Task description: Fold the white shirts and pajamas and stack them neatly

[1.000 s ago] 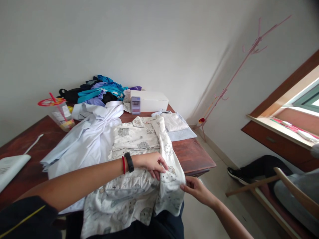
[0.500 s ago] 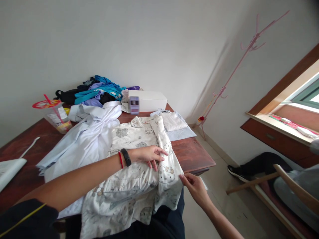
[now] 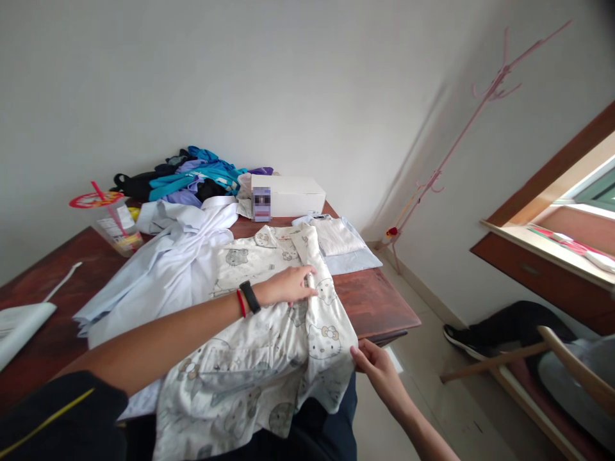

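Note:
A white pajama shirt (image 3: 259,333) with a cartoon cat print lies spread over the table's front edge, its lower end hanging toward my lap. Its right side is folded inward as a long strip. My left hand (image 3: 288,285), wearing a black band and a red cord at the wrist, rests on the shirt with fingers stretched out at the inner edge of that strip. At the strip's right edge my right hand (image 3: 377,365) pinches the cloth between thumb and fingers. To the left of the shirt lies a crumpled white shirt (image 3: 177,262).
Folded light clothes (image 3: 343,243) lie at the table's right, near a white box (image 3: 293,195). A plastic cup with a straw (image 3: 115,224) stands left, before a heap of dark and blue clothes (image 3: 192,179). A wooden chair (image 3: 519,390) and a seated person's leg (image 3: 509,326) are at right.
My left hand has moved up a little along the folded strip toward the collar. My right hand keeps its pinch on the strip's right edge. The view has shifted slightly.

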Motion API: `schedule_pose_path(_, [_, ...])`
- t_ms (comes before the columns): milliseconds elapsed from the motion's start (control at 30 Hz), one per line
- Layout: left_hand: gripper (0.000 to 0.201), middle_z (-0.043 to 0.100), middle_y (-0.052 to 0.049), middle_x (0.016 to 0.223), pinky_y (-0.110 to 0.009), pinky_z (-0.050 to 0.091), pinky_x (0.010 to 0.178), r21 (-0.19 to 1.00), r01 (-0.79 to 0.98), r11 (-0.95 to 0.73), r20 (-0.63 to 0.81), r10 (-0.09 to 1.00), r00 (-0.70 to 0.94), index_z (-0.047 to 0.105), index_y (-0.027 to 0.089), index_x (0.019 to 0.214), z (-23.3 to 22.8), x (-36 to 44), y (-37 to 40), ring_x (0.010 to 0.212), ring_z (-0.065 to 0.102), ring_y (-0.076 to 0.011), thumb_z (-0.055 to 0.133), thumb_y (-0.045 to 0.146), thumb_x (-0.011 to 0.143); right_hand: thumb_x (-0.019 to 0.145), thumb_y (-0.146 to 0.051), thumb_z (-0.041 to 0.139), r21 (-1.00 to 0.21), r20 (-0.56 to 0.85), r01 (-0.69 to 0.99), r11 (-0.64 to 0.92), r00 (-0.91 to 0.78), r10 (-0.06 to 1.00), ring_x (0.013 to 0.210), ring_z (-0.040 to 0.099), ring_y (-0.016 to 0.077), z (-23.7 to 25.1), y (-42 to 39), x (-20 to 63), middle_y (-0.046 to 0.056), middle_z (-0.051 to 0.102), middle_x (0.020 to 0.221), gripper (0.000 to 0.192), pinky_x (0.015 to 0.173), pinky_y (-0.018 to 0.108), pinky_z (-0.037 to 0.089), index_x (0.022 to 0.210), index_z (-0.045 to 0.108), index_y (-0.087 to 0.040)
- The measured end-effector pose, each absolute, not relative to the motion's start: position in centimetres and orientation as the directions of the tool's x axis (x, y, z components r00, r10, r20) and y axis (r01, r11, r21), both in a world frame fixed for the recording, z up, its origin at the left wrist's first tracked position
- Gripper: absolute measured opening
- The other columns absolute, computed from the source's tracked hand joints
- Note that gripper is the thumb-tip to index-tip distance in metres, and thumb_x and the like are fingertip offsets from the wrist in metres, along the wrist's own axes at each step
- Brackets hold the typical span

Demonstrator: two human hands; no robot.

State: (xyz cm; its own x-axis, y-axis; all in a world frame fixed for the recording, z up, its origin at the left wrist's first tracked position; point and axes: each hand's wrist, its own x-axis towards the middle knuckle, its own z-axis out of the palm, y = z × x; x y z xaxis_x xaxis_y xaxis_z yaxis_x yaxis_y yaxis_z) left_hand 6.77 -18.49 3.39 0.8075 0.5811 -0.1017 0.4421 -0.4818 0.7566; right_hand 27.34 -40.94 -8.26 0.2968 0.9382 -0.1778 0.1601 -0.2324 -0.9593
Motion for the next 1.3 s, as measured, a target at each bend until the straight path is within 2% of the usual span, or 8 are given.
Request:
schedule_pose_path(100, [0.052,0.07,-0.005,0.081,-0.029,0.05,0.067,0.738,0.489,-0.465,0.002,0.726,0.688,0.063,0.018,0.131,3.8,7.6,-15.3,0.057,0.062,-0.0186,0.071,0.044,0.087,0.075,-0.086,0.062,-0.938,-0.149,0.259,-0.232,0.305,0.941,0.063,0.054,0.0185,-7.8,-41.0,27.2,0.0,0.053,0.06,0.067,0.06,0.03,0.051,0.069,0.06,-0.019])
schedule_pose_path(167, [0.067,0.071,-0.006,0.09,-0.029,0.051,0.065,0.789,0.526,-0.318,-0.09,0.786,0.612,0.053,0.019,0.143,3.7,8.2,-12.9,0.059,0.063,-0.0182,0.076,0.043,0.084,0.077,-0.084,0.061,-0.927,-0.132,0.294,-0.233,0.326,0.936,0.062,0.054,0.0188,-7.5,-41.0,27.2,0.001,0.054,0.059,0.066,0.06,0.03,0.05,0.066,0.06,-0.019])
schedule_pose_path(267, [0.087,0.071,-0.007,0.099,-0.029,0.054,0.064,0.889,0.458,0.006,-0.298,0.767,0.568,0.038,0.023,0.152,3.5,8.8,-9.8,0.063,0.067,-0.0183,0.083,0.042,0.08,0.08,-0.082,0.06,-0.919,-0.099,0.323,-0.226,0.366,0.925,0.064,0.057,0.0208,-7.1,-40.9,27.5,0.004,0.06,0.063,0.064,0.061,0.032,0.05,0.068,0.065,-0.018])
schedule_pose_path(400, [0.071,0.07,-0.007,0.104,-0.027,0.056,0.067,0.939,0.256,0.23,-0.339,0.742,0.578,0.05,0.021,0.138,3.1,9.8,-7.6,0.07,0.067,-0.0159,0.086,0.035,0.079,0.08,-0.08,0.062,-0.897,-0.083,0.368,-0.244,0.403,0.911,0.067,0.061,0.0234,-6.6,-40.7,28.2,0.008,0.067,0.069,0.064,0.064,0.034,0.052,0.073,0.071,-0.017])
schedule_pose_path(633, [0.037,0.07,-0.005,0.092,-0.026,0.057,0.076,0.97,0.043,0.238,-0.227,0.834,0.503,0.065,0.013,0.107,0.7,12.1,-5.1,0.077,0.067,-0.0135,0.086,0.017,0.076,0.076,-0.08,0.066,-0.904,-0.11,0.343,-0.256,0.391,0.914,0.065,0.064,0.0228,-6.8,-40.5,28.9,0.007,0.069,0.068,0.063,0.061,0.033,0.056,0.075,0.073,-0.017])
schedule_pose_path(833, [0.027,0.073,-0.005,0.089,-0.026,0.057,0.072,0.982,-0.089,0.166,-0.111,0.893,0.437,0.072,0.012,0.102,-1.0,12.3,-3.9,0.074,0.067,-0.0134,0.083,0.01,0.077,0.076,-0.078,0.069,-0.96,-0.145,0.151,-0.237,0.456,0.878,0.066,0.067,0.0213,-7.0,-41.0,28.0,0.004,0.068,0.072,0.059,0.063,0.032,0.058,0.076,0.067,-0.019])
schedule_pose_path(1067, [0.044,0.077,-0.01,0.106,-0.033,0.06,0.086,0.977,-0.156,0.145,-0.034,0.829,0.559,0.072,0.014,0.126,-2.4,10.4,-4.0,0.086,0.071,-0.0169,0.081,0.02,0.083,0.094,-0.066,0.05,-0.712,0.008,0.638,-0.293,0.425,0.905,0.063,0.066,0.0226,-3.7,-41.1,28.6,0.004,0.069,0.064,0.049,0.064,0.032,0.05,0.074,0.065,-0.023])
schedule_pose_path(1300, [0.067,0.076,-0.013,0.117,-0.034,0.056,0.087,0.996,-0.086,0.014,0.041,0.789,0.613,0.069,0.015,0.136,-3.2,10.4,-3.9,0.096,0.07,-0.0232,0.09,0.029,0.073,0.091,-0.055,0.057,-0.731,0.043,0.656,-0.19,0.322,0.946,0.076,0.07,0.0252,-0.8,-34.9,28.9,0.007,0.075,0.086,0.035,0.066,0.033,0.054,0.09,0.071,-0.023])
